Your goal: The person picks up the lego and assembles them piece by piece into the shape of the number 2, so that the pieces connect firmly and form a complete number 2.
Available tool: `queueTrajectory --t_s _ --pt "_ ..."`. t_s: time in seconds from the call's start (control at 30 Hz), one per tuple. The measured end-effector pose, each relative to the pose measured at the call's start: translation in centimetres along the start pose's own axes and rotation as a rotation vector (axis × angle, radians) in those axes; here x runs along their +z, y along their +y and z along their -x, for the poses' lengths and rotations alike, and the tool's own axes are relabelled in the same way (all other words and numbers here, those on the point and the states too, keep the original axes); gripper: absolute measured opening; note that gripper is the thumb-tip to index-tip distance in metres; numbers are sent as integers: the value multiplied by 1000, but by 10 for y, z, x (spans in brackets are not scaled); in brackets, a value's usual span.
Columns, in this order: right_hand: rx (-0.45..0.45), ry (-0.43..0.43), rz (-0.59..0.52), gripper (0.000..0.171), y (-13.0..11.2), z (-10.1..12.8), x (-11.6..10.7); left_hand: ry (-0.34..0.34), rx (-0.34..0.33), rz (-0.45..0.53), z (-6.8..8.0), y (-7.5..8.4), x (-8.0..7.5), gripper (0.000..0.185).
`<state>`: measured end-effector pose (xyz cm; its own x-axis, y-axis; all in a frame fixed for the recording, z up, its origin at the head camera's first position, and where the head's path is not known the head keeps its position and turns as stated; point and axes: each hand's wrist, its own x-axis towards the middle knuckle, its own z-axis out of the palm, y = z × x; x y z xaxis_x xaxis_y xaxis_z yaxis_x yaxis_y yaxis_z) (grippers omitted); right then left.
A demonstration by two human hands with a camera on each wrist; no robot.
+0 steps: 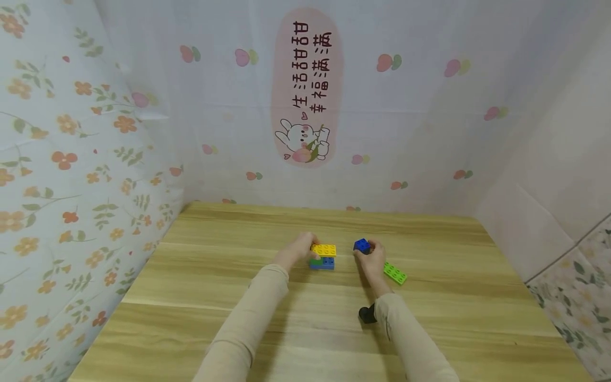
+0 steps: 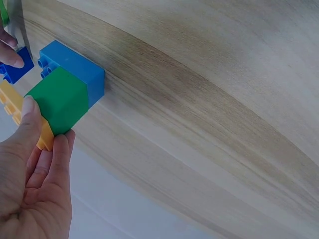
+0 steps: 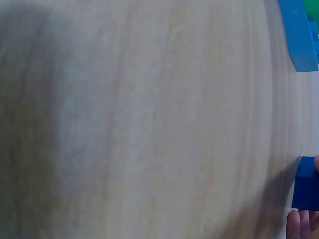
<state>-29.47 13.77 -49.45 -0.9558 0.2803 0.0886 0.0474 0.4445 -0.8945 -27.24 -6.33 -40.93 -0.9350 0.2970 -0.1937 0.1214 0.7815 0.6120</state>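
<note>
White cloth (image 1: 420, 122) printed with flowers and hearts hangs around three sides of a pale wooden table (image 1: 191, 297), and its back panel bears a pink oval (image 1: 281, 79) with lettering and a rabbit. Two cream sleeves (image 1: 253, 318) reach forward over the wood. The left hand (image 1: 298, 250) pinches a yellow block (image 1: 326, 249) between thumb and fingers, while the right hand (image 1: 374, 261) grips a dark blue block (image 1: 363, 245) at its fingertips, well apart from the left hand's stack; whether that block touches the table, I cannot tell. A black object (image 1: 367, 314) shows partly beside the right sleeve's cuff. Lowest in the stack is a long light blue block (image 2: 82, 69), near the middle of the table, some of its studs bare. Flat and lime, a plate (image 1: 395, 272) lies on the table just right of the right wrist. Smaller is the green block (image 2: 61, 99), between the yellow and the light blue ones, at the latter's left end as seen from the head.
</note>
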Motion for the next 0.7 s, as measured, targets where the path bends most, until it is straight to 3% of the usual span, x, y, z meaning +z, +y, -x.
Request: queueTrajectory --t_s 0.37,0.7 --pt "21 -35 47 49 0 -4 0 13 14 -16 1 2 -1 38" --pt "25 -61 1 50 -5 -3 -6 -9 7 -36 -1 -1 -1 37"
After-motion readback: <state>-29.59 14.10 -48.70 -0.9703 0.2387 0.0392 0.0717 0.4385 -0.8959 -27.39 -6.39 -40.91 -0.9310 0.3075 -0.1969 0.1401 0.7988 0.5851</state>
